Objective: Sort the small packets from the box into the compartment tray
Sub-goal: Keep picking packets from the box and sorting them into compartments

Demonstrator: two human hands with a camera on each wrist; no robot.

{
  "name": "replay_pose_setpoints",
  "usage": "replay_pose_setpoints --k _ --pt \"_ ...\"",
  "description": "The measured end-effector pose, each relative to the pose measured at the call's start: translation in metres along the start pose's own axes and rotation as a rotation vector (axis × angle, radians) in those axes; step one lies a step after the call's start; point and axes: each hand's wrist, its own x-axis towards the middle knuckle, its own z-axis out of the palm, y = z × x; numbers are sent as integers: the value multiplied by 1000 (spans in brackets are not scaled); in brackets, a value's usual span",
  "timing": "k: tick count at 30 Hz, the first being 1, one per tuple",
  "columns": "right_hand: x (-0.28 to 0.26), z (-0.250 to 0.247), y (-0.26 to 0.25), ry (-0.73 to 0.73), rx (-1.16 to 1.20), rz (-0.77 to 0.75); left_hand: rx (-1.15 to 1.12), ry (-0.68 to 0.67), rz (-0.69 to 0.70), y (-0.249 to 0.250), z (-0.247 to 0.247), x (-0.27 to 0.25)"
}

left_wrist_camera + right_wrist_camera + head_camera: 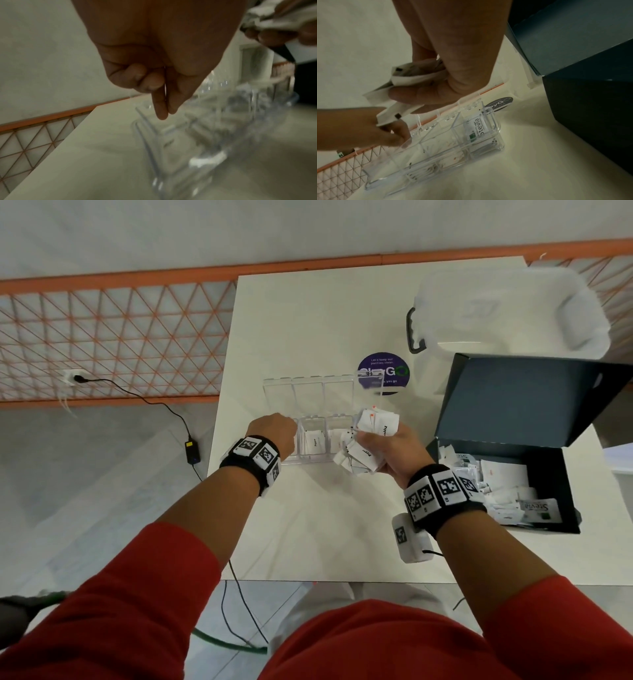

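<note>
Head camera looks steeply down; both wrist cameras (very close) share the tray (436,155).

In the left wrist view the clear tray (197,135) at the lower right is all blurry, so you cannot tell what is in it. The left hand (154,54) is cut off at the top edge. In the head view the left hand (272,429) hides the tray's left end. The packets in the box (496,491) are mostly too small to read.
</note>
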Motion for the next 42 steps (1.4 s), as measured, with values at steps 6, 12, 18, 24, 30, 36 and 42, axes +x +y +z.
replay_pose_setpoints --k 6,12,18,24,30,36,42 --pt "-1 0 0 -15 -35 -7 -369 344 8 23 -54 -25" --pt "-4 4 -5 -56 -145 -62 -583 386 426 77 -89 -33" --pt "-7 -9 -12 -60 -144 -65 -601 322 426 101 -86 -23" --pt "-8 -23 -16 -63 -45 -34 -820 364 283 102 -92 -25" --pt "-7 -32 -18 -79 -2 -22 -844 414 265 99 -93 -29" --pt "-7 -38 -18 -85 -20 -18 -773 386 236 101 -90 -35" --pt "-7 -42 -20 -98 -17 -24 -898 388 138 100 -79 -32"
